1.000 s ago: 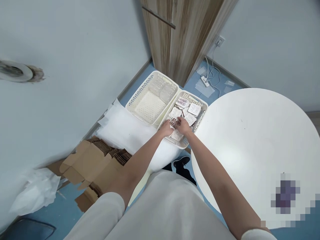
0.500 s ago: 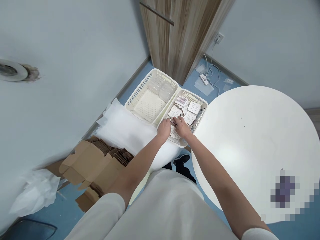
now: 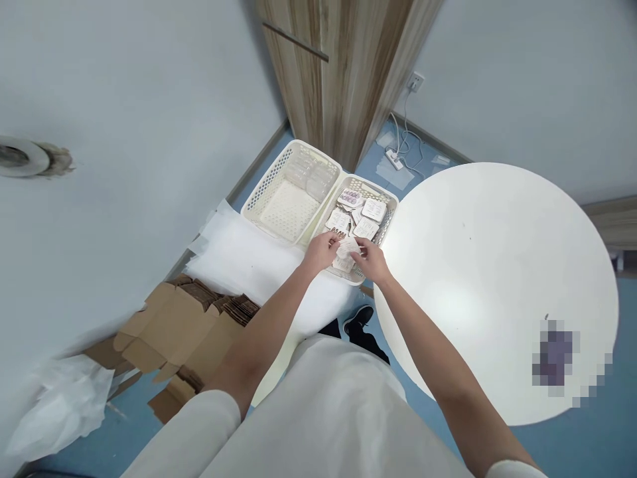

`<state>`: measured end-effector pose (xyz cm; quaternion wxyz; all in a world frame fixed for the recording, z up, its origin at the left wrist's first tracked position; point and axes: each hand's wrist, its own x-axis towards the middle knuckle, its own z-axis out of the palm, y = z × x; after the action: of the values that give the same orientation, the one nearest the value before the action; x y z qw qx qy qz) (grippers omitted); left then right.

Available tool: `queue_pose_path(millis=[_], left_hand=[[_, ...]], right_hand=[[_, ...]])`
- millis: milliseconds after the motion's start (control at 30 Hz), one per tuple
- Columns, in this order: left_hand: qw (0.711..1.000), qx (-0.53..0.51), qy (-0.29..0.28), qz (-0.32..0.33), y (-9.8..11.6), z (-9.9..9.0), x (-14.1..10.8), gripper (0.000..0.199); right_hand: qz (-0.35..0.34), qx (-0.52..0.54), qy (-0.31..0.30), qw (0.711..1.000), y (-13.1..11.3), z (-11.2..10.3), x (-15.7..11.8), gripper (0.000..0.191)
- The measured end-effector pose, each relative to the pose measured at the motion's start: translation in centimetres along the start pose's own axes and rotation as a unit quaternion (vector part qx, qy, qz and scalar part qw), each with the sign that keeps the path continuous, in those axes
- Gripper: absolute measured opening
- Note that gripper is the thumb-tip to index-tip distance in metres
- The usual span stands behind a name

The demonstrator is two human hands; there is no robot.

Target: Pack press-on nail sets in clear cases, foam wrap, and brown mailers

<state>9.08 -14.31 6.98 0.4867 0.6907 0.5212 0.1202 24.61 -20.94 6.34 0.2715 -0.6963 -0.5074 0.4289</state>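
Note:
Both of my hands are over the right-hand white plastic basket [image 3: 383, 190], which holds several small, flat, rounded-square packs with printed lines. Between the hands is a white printed card [image 3: 349, 247]. My left hand [image 3: 321, 252] has its fingertips pinched at the card's left edge. On the opposite edge, the thumb and fingers of my right hand [image 3: 371, 259] are closed. A pack with a row of brown shapes [image 3: 339, 232] lies just beyond my left fingertips. Farther back in the basket is a pack with purple shapes [image 3: 350, 197].
A second white basket [image 3: 271, 226] on the left has clear plastic packs [image 3: 318, 180] at its back. White sheets [image 3: 243, 252] lie in front, flattened cardboard boxes [image 3: 169, 325] to the left. A round white table [image 3: 478, 265] stands right, a wooden cabinet [image 3: 338, 79] behind.
My hands have drawn slightly back and apart, and a white card now shows between them. The pack with brown shapes is now beyond my fingertips. The whole view has shifted slightly.

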Motion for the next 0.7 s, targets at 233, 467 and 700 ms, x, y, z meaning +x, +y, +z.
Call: queue_pose_path(millis=[233,467,700], left_hand=[[0.971,-0.203,-0.126,0.004,4.5,3.1,-2.4,0.017],[0.988,-0.127,-0.060,0.057,9.4,10.6,-9.1,0.024],[0.925,-0.263,-0.272,0.045,13.5,19.4,-17.0,0.037]], right_hand=[[0.081,0.268,0.081,0.957,0.8,-3.7,-9.1,0.027],[0.141,0.231,0.243,0.932,4.5,-6.3,-19.7,0.026],[0.032,-0.048,0.372,0.926,8.0,-7.4,-28.5,0.011]])
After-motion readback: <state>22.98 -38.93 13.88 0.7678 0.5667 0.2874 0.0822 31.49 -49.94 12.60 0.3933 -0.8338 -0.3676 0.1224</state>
